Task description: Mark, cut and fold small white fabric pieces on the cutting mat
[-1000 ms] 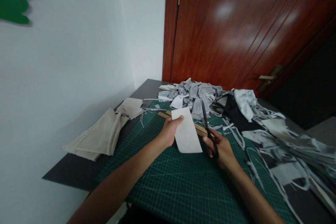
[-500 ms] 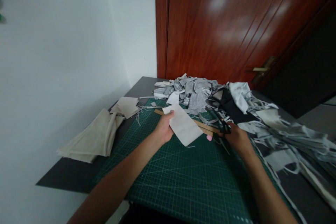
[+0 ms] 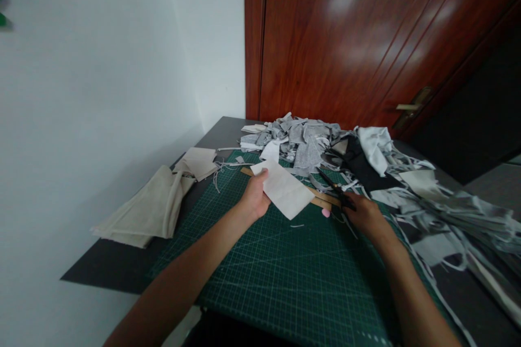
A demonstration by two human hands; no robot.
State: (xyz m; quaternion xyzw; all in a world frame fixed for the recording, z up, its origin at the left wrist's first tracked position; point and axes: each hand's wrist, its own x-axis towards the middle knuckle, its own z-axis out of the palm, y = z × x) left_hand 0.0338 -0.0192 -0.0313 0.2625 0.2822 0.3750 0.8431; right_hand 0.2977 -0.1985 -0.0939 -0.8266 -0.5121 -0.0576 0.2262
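Note:
My left hand (image 3: 255,195) pinches the left edge of a white rectangular fabric piece (image 3: 285,190), thumb on top, held above the green cutting mat (image 3: 277,271). To the right, my right hand (image 3: 362,212) is closed on the handles of black scissors (image 3: 337,190), whose blades point up and left. A wooden ruler (image 3: 324,198) lies on the mat, partly covered by the white piece. Beside the ruler is a small pink object (image 3: 326,212). A short thread (image 3: 297,226) rests on the mat just below the white piece.
Grey and white fabric scraps (image 3: 303,138) are heaped at the back. Black cloth (image 3: 364,165) and tangled strips (image 3: 459,217) lie along the right. Folded beige cloth (image 3: 148,209) and small white pieces (image 3: 197,162) sit on the left, near the wall.
The white piece has tilted, its lower end rising away from the short thread. The scissors have turned so their blades show more clearly, pointing up and left. The view has shifted slightly.

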